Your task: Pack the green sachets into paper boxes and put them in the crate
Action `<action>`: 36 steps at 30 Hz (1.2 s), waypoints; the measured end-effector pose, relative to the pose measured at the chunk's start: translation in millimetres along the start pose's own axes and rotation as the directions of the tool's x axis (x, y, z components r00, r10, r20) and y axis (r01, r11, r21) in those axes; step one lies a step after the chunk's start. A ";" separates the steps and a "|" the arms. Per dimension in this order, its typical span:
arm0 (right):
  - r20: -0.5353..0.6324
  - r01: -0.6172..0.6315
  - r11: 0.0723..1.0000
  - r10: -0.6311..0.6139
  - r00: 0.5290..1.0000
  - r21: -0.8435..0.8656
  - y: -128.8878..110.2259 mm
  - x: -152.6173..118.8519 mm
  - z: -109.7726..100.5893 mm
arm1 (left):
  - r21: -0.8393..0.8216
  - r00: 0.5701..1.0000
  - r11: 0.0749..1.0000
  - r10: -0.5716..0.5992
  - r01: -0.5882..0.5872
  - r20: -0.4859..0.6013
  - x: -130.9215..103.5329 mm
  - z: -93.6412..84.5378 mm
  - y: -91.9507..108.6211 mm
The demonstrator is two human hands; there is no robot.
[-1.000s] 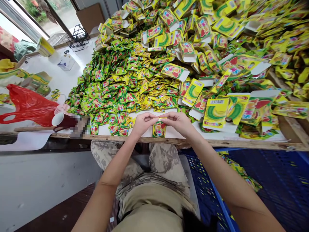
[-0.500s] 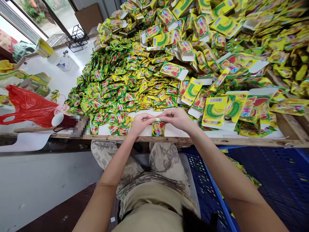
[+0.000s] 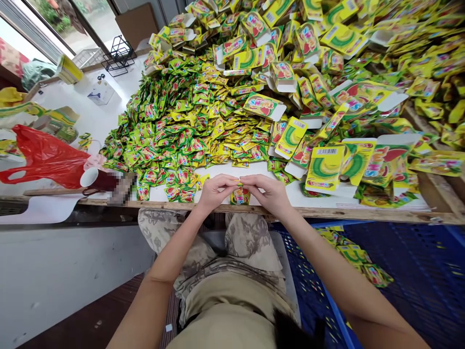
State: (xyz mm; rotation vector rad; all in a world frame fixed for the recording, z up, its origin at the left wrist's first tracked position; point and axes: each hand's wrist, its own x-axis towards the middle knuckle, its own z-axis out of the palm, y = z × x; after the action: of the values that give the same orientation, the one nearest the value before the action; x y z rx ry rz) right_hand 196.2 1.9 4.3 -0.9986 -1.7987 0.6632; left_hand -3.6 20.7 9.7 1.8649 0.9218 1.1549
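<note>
A small yellow and green candy box (image 3: 240, 197) stands at the table's front edge between my hands. My left hand (image 3: 217, 190) is closed, its fingers pinching the top of the box from the left. From the other side my right hand (image 3: 266, 191) grips the same top edge, fingertips nearly meeting the left ones. The flap under the fingers is mostly hidden. Just beyond lies a heap of small green and yellow sachets (image 3: 174, 131). Open empty-looking cartons (image 3: 324, 167) with white flaps lie to the right of my right hand.
A dark red mug (image 3: 100, 180) and a red plastic bag (image 3: 47, 157) are on the left. Wooden edging (image 3: 327, 212) runs along the table front. Below right, a blue crate (image 3: 410, 271) holds packed boxes (image 3: 358, 257). A black wire rack (image 3: 119, 55) stands at the back left.
Both hands have shifted slightly, and the fingers now press over the top of the box, covering more of it. The view has moved a little.
</note>
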 end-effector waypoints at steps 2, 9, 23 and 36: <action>-0.009 0.029 1.000 -0.029 1.000 -0.009 1.7 -5.0 5.4 | 0.048 0.998 0.997 0.058 -0.058 0.016 -1.6 -0.1 -2.0; -0.065 -0.019 0.998 0.024 0.998 0.068 -13.1 -1.3 -3.7 | 0.160 0.996 0.984 0.076 -0.084 0.055 -5.3 -3.8 3.6; 0.229 -0.280 0.892 0.372 0.899 -0.354 -17.4 -33.6 -96.6 | 0.654 0.874 0.586 -0.385 0.479 -0.296 -59.6 -88.3 -11.3; 0.167 -0.130 0.632 0.389 0.906 -0.764 24.8 57.6 27.8 | 0.677 0.964 0.687 -0.188 0.264 -0.185 7.6 -14.4 2.4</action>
State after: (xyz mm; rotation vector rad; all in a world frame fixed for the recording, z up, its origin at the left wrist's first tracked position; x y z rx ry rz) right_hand 166.4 63.5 0.7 -1.8248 -2.3033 0.2320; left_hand -13.9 29.3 19.4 2.1808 1.7908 0.7925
